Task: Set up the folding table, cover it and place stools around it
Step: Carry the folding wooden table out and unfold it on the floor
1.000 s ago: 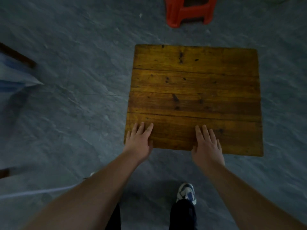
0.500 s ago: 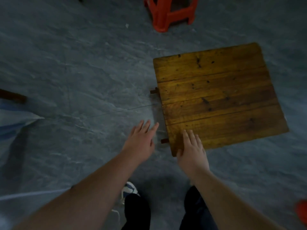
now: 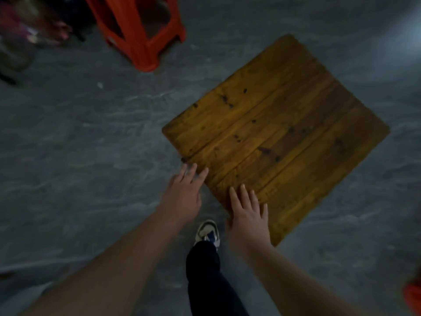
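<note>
Wooden table (image 3: pixel 275 135), seen from above: a square top of 4 or so honey-brown planks with dark knots, standing on the grey floor (image 3: pixel 91 156) and turned so that 1 corner points toward the person. Its legs are hidden beneath the top, so the folding frame cannot be checked; judged from the level top, it appears to be unfolded already, with no cover on it yet.

Right hand (image 3: pixel 248 215): fingers straight and spread, lying flat on the top near the nearest edge, holding nothing. Left hand (image 3: pixel 182 195): fingers straight and slightly parted, tips at the left-facing edge of the top; whether they touch the wood is unclear in the blur. Neither grip closes round anything.

Handling, as a judgement: the top looks stiff and solid, probably moderately heavy, with a smooth varnished face that flat palms could slide on. Turning or shifting it is best done with 1 hand on each of 2 opposite edges, fingers hooked under the rim, not by pressing on the face. A folding frame may pinch or collapse if lifted by 1 corner.

Surroundings: 1 red plastic stool (image 3: pixel 139 30) stands on the floor well apart from the far-left side of the table. A shoe (image 3: pixel 207 231) and dark trouser leg (image 3: pixel 209 281) show between the forearms. An orange-red object (image 3: pixel 413 299) sits at the lower right border, too cropped to identify.
</note>
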